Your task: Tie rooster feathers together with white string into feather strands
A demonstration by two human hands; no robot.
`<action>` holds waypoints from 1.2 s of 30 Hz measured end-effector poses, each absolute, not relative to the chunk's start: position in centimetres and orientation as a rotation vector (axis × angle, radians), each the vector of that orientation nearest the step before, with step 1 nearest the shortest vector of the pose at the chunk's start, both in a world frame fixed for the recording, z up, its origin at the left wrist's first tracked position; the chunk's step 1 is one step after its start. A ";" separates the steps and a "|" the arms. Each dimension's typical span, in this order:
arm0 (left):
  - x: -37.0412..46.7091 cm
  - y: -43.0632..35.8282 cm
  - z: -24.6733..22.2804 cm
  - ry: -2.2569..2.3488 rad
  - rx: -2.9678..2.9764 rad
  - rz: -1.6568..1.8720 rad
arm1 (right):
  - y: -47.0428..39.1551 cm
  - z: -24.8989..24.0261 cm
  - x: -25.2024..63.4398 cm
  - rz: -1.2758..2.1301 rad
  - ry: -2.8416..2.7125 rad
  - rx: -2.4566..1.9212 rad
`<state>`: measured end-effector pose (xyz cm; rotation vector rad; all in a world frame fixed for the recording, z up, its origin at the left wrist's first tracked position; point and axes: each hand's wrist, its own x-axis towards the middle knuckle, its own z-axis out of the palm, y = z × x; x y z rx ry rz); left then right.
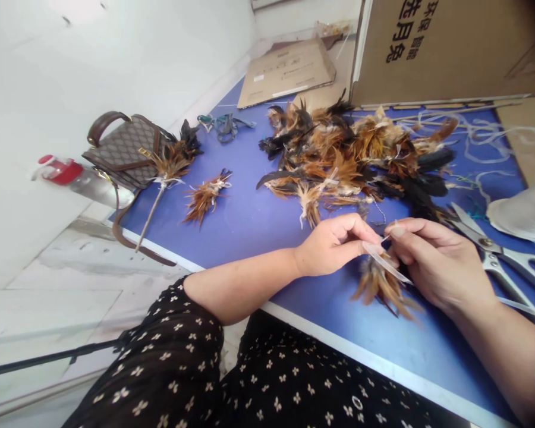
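Note:
My left hand (pixel 341 242) pinches a translucent white strip (pixel 387 264) between thumb and fingers. Close beside it on the right, my right hand (pixel 432 255) is closed, thumb against index finger, on the strip's other part. A small bundle of brown feathers (pixel 383 286) hangs below the fingertips, over the blue table (pixel 249 220); how it is held is partly hidden by the fingers. Behind my hands lies a large pile of brown and black feather bundles (pixel 339 154), some tied with white strips.
Large metal scissors (pixel 490 246) lie right of my right hand, near a white roll (pixel 524 214). Left are a small feather bundle (pixel 206 196), a feathered stick (pixel 150 217), a handbag (pixel 127 145) and a bottle (pixel 82 178). Cardboard (pixel 288 71) lies at the back.

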<state>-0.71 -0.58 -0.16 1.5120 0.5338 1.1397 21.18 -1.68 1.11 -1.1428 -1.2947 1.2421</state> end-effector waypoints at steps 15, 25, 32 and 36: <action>-0.6 -0.8 -0.4 0.568 1.361 0.969 | -2.2 2.9 21.1 1.647 -1.167 -0.835; -0.9 -0.7 0.0 0.633 1.193 0.864 | -2.5 2.1 22.0 1.343 -1.557 -1.012; -1.2 0.0 0.1 0.444 1.184 0.694 | -2.7 1.8 23.1 1.666 -1.439 -0.858; -1.7 -0.1 0.9 0.371 1.099 0.548 | -3.0 2.2 23.4 1.815 -1.418 -0.769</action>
